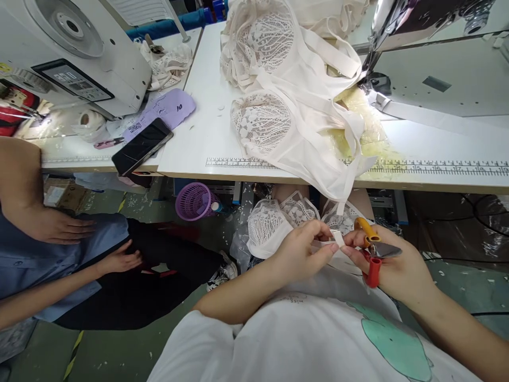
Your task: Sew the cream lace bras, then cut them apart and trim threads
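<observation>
A white lace bra [265,227] lies across my lap. My left hand [300,249] pinches the end of its white strap [337,237] between thumb and fingertips. Facing it, my right hand [403,268] has its thumb and finger on the same strap end. A small pair of scissors [374,270] with one yellow and one red handle is also held in my right hand, its blades pointing right, away from the strap. More white lace bras [264,119] are piled on the table above, and their straps hang over the front edge.
A sewing machine [437,79] stands at the right rear, with another machine [91,58] at left. A phone [142,147] lies by a purple paper pattern [170,109]. Below are a purple basket [194,201] and a seated co-worker [59,265]. A printed ruler [445,167] lines the table edge.
</observation>
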The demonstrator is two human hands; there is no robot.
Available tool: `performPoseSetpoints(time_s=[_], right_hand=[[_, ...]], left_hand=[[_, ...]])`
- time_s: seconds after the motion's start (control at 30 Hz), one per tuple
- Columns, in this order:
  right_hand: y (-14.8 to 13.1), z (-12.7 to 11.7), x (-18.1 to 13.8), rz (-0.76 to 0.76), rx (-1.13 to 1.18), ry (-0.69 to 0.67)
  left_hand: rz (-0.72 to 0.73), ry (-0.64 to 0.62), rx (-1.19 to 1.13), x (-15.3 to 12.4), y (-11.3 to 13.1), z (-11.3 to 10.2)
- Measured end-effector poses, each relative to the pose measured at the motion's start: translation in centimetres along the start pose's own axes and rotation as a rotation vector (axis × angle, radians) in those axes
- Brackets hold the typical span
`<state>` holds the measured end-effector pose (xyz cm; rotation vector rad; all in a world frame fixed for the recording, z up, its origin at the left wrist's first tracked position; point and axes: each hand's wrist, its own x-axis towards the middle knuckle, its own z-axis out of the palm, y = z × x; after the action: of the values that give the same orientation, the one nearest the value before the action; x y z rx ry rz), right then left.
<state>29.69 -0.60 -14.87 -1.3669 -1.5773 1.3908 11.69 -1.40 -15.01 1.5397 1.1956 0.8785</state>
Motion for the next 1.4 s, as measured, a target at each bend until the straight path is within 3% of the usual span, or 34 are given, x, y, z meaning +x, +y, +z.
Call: performPoseSetpoints(time_s=[0.1,0.23,0.43,0.53,0.83,1.07,1.23,1.4], right_hand=[[-0.2,0.0,0.0,-0.004,-0.048,0.002],[-0.5,0.1,0.1,-0.005,-0.082,0.017],[-0.6,0.1,0.3,-0.104,-0.186,0.011],[-0.6,0.0,0.4,-0.145,-0.247,-0.014],[0.4,0.2,0.7,-0.122,-0.215,-0.056],[2.0,0.3,-0.1,0.048,-0.192,-0.029],[2.4,0.4,-0.3,0.107,0.104,0.030],[0.9,0.7,-0.2,0.025,0.247,0.042]], left_hand=[[0.002,-0.083,0.020,0.2,0.3,-0.5],[-0.002,-0.093,-0.005,0.4,0.5,-0.9],[0.045,-0.237,0.108,0.7,0.5,-1.8],[0.079,-0.249,0.149,0.6,0.6,-1.7],[0.135,0.078,0.102,0.5,-0.3,-0.3],[0.093,0.253,0.047,0.7,-0.6,-1.0],[-0.060,0.278,-0.139,0.4,-0.6,-1.1],[-0.289,0.310,-0.526,0.1,0.1,-0.9]])
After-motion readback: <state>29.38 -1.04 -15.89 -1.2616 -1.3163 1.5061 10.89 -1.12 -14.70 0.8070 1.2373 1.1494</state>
